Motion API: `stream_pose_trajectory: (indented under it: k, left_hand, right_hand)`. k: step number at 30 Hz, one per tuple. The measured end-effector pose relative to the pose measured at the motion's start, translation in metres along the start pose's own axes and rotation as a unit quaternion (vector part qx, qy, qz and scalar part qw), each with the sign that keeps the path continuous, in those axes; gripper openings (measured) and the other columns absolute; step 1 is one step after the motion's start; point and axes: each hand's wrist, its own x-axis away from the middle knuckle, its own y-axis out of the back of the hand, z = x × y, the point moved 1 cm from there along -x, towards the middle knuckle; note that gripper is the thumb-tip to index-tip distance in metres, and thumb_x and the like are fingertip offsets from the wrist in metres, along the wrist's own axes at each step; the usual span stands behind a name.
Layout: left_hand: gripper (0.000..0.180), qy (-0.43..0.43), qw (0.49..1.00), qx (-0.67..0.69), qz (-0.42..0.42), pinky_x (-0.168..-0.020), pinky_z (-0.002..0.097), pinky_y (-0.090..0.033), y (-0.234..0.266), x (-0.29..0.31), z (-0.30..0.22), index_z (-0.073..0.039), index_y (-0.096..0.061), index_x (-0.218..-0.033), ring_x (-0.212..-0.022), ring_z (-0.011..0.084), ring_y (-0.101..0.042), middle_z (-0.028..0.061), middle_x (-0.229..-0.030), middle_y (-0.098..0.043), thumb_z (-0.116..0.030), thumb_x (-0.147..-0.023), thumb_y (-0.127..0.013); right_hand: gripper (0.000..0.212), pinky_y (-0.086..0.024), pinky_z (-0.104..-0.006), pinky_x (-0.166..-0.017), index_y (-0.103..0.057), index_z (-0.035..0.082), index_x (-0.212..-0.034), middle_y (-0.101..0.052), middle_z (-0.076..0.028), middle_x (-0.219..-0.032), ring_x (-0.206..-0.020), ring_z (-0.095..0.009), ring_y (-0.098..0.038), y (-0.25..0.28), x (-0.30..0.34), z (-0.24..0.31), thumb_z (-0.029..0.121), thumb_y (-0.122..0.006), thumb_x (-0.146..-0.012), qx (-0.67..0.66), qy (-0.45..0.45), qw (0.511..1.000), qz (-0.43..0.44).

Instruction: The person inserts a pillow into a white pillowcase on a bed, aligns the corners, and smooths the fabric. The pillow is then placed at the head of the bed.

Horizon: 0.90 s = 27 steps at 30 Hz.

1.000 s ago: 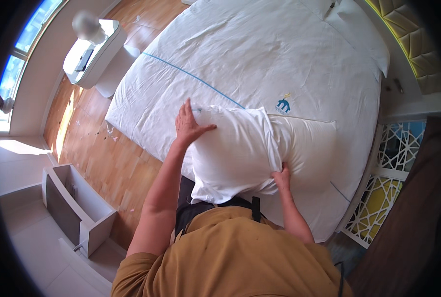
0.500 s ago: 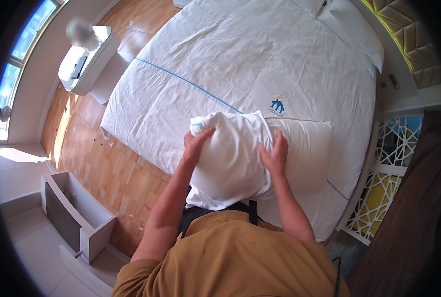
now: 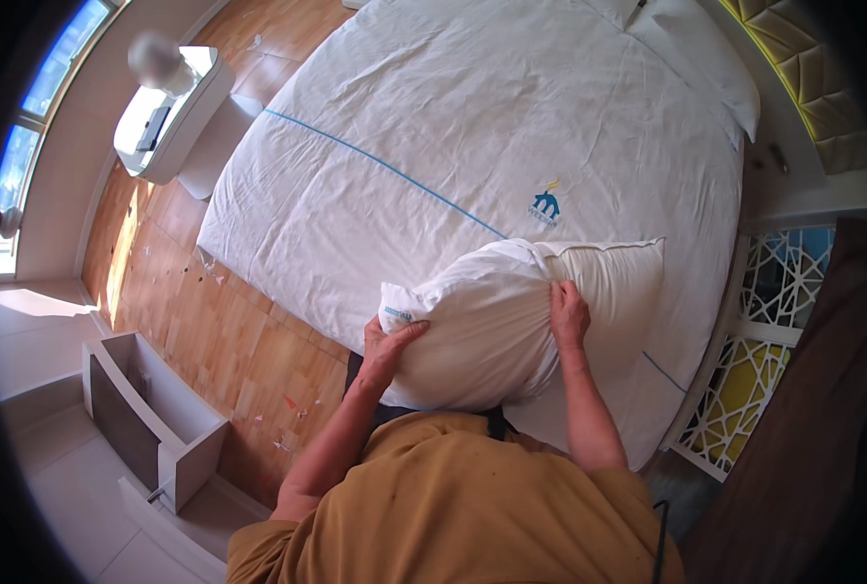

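Left hand (image 3: 383, 352) is gripping a corner of the white pillowcase (image 3: 472, 316), right hand (image 3: 571, 316) is pinching near its opening. Pillow (image 3: 614, 282) is on the bed's (image 3: 424, 107) near side, over half covered I'd say, bare right end left.

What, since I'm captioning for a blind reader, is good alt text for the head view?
A person's left hand and right hand hold a white pillowcase partly covering a pillow at a white-covered bed's edge. Wooden floor shows at left.
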Motion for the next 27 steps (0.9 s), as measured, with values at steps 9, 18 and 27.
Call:
stream_pose_trajectory:
  k: [9,18,27]
  left_hand:
    - [0.062,0.012,0.996,-0.062,0.069,-0.088,0.0316,-0.048,-0.003,0.023,-0.012,-0.002,-0.058,-0.118,-0.098,0.0142,-0.060,0.0053,-0.107,-0.066,-0.018,-0.066,-0.087]
    - [0.074,-0.011,0.978,-0.071,0.194,-0.102,0.0336,-0.040,0.005,0.046,-0.023,-0.006,-0.048,-0.131,-0.117,0.0146,-0.052,0.0021,-0.123,-0.059,0.002,-0.065,-0.081]
    - [0.054,-0.104,0.978,-0.104,0.151,-0.093,0.0290,-0.046,-0.002,0.032,-0.050,-0.004,-0.059,-0.117,-0.103,0.0098,-0.058,-0.0003,-0.109,-0.066,0.005,-0.067,-0.077]
  right_hand:
    - [0.050,-0.040,-0.0412,-0.097,-0.049,0.005,-0.127,-0.055,-0.016,-0.121,-0.115,-0.034,-0.050,0.065,-0.044,0.004,0.005,-0.060,-0.078,0.018,0.197,0.978,0.063]
    - [0.029,-0.040,-0.0389,-0.090,-0.065,0.011,-0.096,-0.062,-0.008,-0.099,-0.102,-0.025,-0.056,0.011,-0.089,-0.033,0.035,-0.064,-0.081,0.183,0.257,0.938,0.148]
    - [0.032,-0.047,-0.0469,-0.059,-0.055,0.007,-0.074,-0.063,-0.015,-0.078,-0.070,-0.038,-0.061,0.062,-0.071,-0.037,0.031,-0.052,-0.094,0.109,0.174,0.975,-0.089]
